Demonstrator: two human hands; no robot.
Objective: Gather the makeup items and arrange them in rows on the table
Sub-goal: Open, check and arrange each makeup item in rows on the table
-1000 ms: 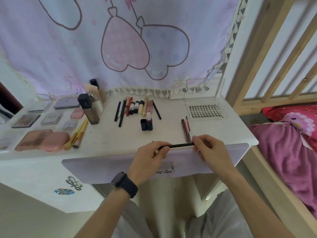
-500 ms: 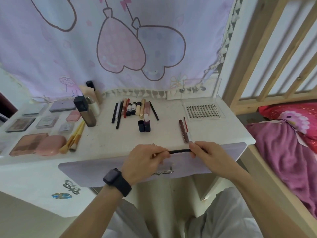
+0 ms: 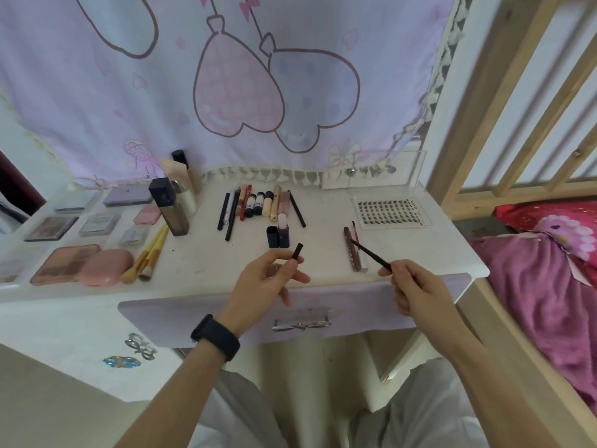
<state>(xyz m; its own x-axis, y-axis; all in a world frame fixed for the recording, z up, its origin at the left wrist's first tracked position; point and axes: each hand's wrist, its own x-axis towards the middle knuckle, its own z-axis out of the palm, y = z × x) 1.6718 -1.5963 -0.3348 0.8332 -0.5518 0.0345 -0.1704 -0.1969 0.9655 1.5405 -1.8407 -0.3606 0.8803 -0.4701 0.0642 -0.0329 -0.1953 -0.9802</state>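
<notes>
My left hand (image 3: 269,281) pinches a short black pencil cap (image 3: 297,251) above the front of the white table (image 3: 323,250). My right hand (image 3: 416,289) holds a thin black eyeliner pencil (image 3: 371,255), its tip pointing up and left over a brown lip liner (image 3: 351,250). A row of pencils, tubes and lipsticks (image 3: 258,205) lies at the back middle. Two small dark bottles (image 3: 277,236) stand just in front of that row. Palettes and compacts (image 3: 84,227) lie in rows on the left.
Tall bottles (image 3: 169,205) stand at the back left, with yellow-handled brushes (image 3: 148,257) lying in front of them. A tray of lash clusters (image 3: 389,211) sits at the back right. A wooden bed frame (image 3: 478,124) and pink bedding (image 3: 549,286) border the right side. A lilac drawer front (image 3: 300,308) is below my hands.
Both hands held the pencil as one piece before. Now the cap is off in my left hand, and my right hand has drawn the pencil body away to the right.
</notes>
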